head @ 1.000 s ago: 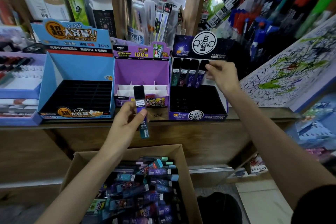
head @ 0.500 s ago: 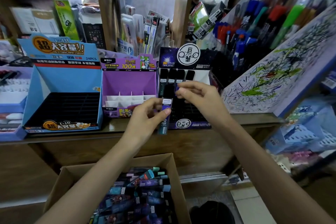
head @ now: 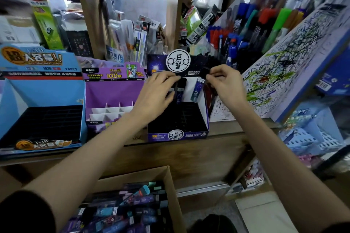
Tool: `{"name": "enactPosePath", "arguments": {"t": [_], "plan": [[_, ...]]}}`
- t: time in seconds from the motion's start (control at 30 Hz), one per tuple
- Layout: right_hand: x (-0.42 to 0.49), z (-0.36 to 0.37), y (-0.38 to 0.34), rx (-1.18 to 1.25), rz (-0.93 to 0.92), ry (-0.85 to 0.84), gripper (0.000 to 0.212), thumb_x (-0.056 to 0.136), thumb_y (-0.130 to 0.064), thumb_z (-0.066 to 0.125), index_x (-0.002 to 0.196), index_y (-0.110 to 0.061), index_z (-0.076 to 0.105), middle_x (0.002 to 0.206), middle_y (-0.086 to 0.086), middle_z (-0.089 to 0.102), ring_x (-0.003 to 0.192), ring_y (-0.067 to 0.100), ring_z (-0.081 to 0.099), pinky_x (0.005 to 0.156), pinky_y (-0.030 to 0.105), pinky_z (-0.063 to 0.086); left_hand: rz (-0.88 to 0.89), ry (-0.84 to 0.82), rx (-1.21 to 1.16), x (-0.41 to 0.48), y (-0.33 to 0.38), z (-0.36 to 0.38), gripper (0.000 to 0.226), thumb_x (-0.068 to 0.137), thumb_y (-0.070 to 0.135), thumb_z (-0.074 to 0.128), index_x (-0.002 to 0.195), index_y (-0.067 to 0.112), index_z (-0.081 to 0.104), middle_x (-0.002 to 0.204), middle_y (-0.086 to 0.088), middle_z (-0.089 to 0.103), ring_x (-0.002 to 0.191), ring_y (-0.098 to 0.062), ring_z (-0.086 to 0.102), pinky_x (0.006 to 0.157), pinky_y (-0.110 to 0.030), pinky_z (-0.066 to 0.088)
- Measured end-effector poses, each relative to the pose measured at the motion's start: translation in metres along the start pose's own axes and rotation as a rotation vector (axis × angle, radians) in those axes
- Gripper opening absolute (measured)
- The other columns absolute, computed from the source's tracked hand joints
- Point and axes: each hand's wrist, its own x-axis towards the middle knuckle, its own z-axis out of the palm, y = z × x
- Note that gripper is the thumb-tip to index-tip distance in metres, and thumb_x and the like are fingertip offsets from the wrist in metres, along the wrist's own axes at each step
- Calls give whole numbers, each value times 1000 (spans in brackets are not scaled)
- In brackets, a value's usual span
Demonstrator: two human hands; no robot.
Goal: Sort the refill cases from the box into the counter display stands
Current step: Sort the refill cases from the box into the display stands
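My right hand [head: 224, 83] pinches the black cap of a dark blue refill case [head: 198, 91] and holds it upright at the right end of the back row of the dark purple display stand [head: 197, 134]. Over the left end of that row, my left hand [head: 157, 91] lies with its fingers stretched onto the refill cases standing there [head: 180, 91]. An empty blue stand [head: 41, 92] and a purple stand [head: 111, 91] with white dividers sit to the left. Below the counter, the cardboard box [head: 170, 178] holds several loose cases [head: 132, 204].
The stands sit on a wooden counter [head: 223, 132] with a shelf of pens and packets behind. A scribbled test board [head: 284, 73] leans at the right, with racks of pens above it. A dark object [head: 214, 223] lies on the floor by the box.
The case passed from my left hand to my right, which carried it up to the back row. My left hand moved up onto the standing cases. The view shifted closer to the dark stand.
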Motion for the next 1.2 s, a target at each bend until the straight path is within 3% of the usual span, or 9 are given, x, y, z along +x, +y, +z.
{"name": "enactPosePath", "arguments": {"t": [0.1, 0.23, 0.53, 0.67, 0.83, 1.03, 1.1, 1.2], "plan": [[8, 14, 2, -63, -36, -7, 7, 87, -10, 64, 94, -11, 61, 88, 7, 63, 83, 20, 63, 79, 38, 55, 97, -76, 199, 17, -4, 10, 52, 89, 10, 53, 139, 14, 43, 139, -7, 45, 127, -29, 37, 103, -39, 23], [6, 36, 9, -158, -89, -46, 12, 90, -9, 61, 101, -5, 62, 87, 7, 61, 78, 18, 59, 76, 31, 53, 176, -131, 343, 25, -12, 18, 53, 87, 12, 50, 140, 13, 41, 140, -5, 44, 125, -27, 39, 102, -37, 23], [8, 38, 20, -47, -49, -87, 11, 92, -3, 57, 103, -4, 59, 84, 6, 57, 79, 20, 59, 78, 36, 54, 125, -135, 121, 17, -23, 19, 52, 88, 12, 55, 139, 11, 43, 138, -6, 46, 124, -27, 39, 102, -36, 29], [10, 37, 25, -120, -85, -96, 12, 93, -3, 55, 104, -5, 60, 86, 5, 58, 83, 18, 58, 81, 31, 52, 97, -141, 74, 19, -23, 20, 52, 88, 12, 55, 138, 11, 43, 135, -6, 47, 122, -26, 40, 103, -36, 29], [11, 46, 29, -93, -20, -68, 13, 92, -2, 55, 103, -4, 61, 90, 13, 63, 79, 19, 60, 72, 26, 52, 98, -120, 46, 17, -23, 21, 51, 87, 12, 57, 137, 12, 45, 133, -6, 49, 119, -26, 41, 101, -35, 29], [12, 60, 27, -181, 51, -39, 12, 91, -4, 56, 98, 0, 65, 86, 11, 66, 80, 23, 64, 81, 41, 55, 96, -117, 48, 20, -25, 21, 51, 86, 11, 56, 136, 11, 46, 132, -7, 50, 117, -27, 43, 98, -29, 26], [11, 60, 23, -197, 74, -32, 13, 91, -7, 58, 97, 0, 66, 86, 11, 67, 78, 22, 63, 80, 36, 54, 92, -124, 42, 19, -21, 18, 52, 87, 11, 55, 138, 10, 44, 134, -7, 48, 120, -26, 42, 101, -29, 26], [1, 56, 16, -315, 70, -60, 24, 91, -16, 61, 111, -3, 63, 95, 7, 64, 86, 18, 59, 76, 17, 44, 85, -64, -33, 7, -12, 6, 49, 87, 9, 56, 135, 8, 47, 134, -9, 49, 122, -27, 42, 103, -32, 27]]}}
